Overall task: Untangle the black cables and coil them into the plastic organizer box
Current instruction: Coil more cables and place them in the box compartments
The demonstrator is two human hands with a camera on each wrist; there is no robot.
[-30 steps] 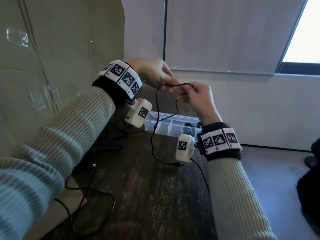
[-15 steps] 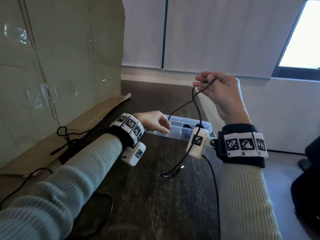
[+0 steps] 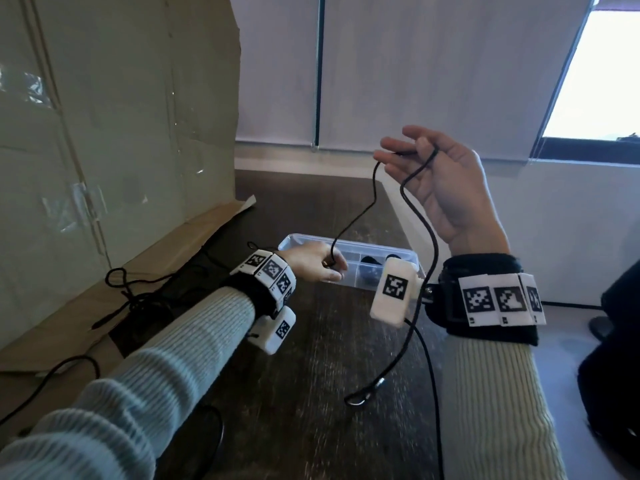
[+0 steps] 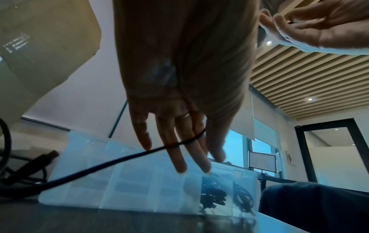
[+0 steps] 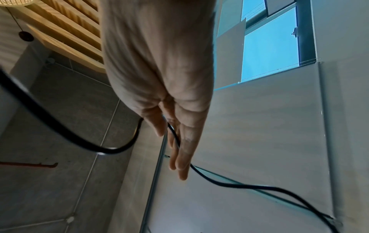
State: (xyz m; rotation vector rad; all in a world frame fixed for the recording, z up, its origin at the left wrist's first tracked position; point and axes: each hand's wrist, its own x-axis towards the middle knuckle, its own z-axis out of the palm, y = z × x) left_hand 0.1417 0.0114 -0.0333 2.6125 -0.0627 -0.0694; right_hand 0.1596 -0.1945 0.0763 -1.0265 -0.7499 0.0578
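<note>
A thin black cable hangs over my raised right hand, pinched between thumb and fingers, the other fingers spread. One strand drops to a metal-tipped plug dangling just above the table. The other strand runs down to my left hand, low over the clear plastic organizer box. In the left wrist view the cable crosses two almost straight fingers and passes up beside the thumb. The right wrist view shows the cable slipping between the fingers of the right hand. Coiled black cables lie in the box's right compartments.
More tangled black cables lie at the left on folded cardboard, which stands upright behind them. The dark wooden table ends just right of the box. A dark shape sits on the floor at the right.
The hands, close together a second ago, have parted. My left hand dropped to the box while my right rose to the right, stretching the cable out between them.
</note>
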